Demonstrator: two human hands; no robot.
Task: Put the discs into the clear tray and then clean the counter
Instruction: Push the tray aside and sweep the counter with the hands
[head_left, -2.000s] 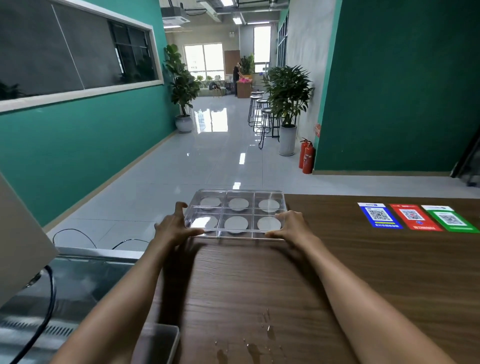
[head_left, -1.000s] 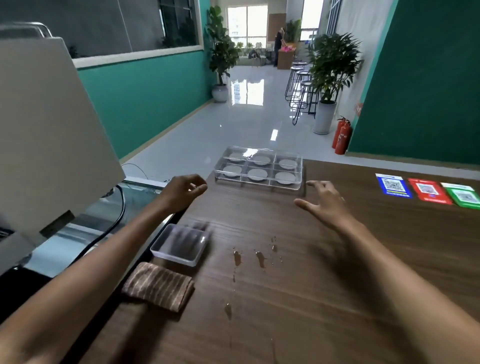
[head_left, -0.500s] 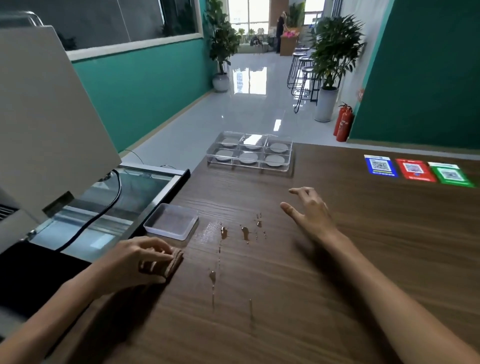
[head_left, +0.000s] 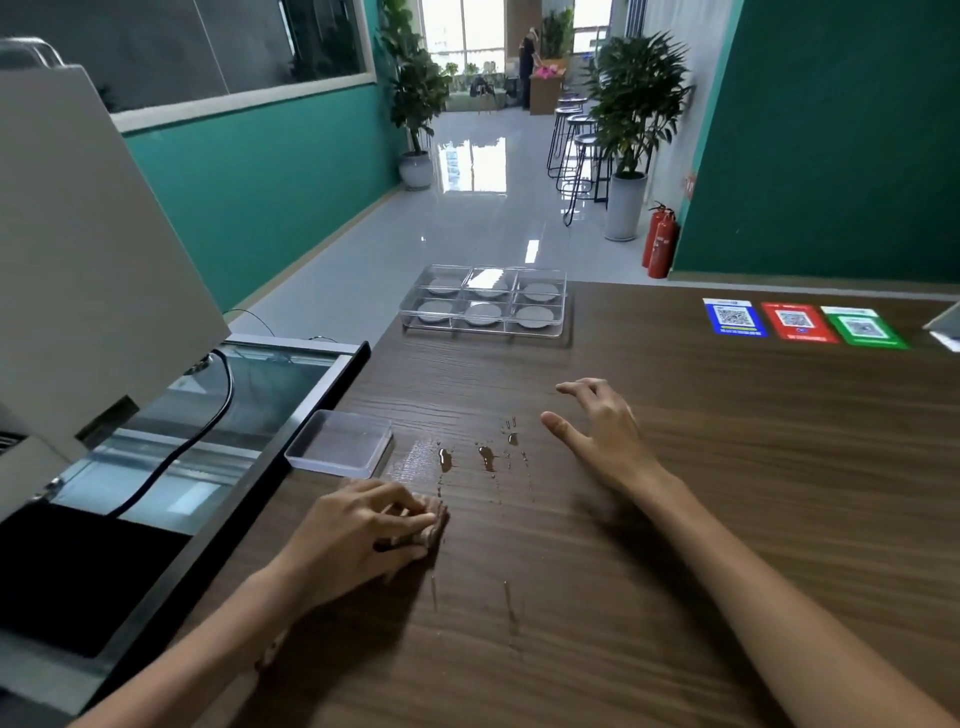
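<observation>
Three QR-code placards lie side by side at the far right of the wooden counter (head_left: 675, 519): a blue placard (head_left: 734, 317), a red placard (head_left: 796, 322) and a green placard (head_left: 862, 328); their print is too small to read. The left hand (head_left: 363, 525) lies knuckles-up near the counter's left edge, its fingers curled down and clenched on a brown cloth (head_left: 435, 525), of which only an edge peeks out beyond the fingertips. The right hand (head_left: 602, 431) is held low over the wood, palm down, fingers loosely spread, grasping nothing. Brown spill drops (head_left: 485, 457) dot the counter between the two hands, just beyond the cloth. The clear tray (head_left: 485, 306) sits at the far edge, well apart from both hands, with a grey disc (head_left: 483, 313) in each of its six compartments. A small clear lid (head_left: 340, 441) rests just beyond the left hand.
</observation>
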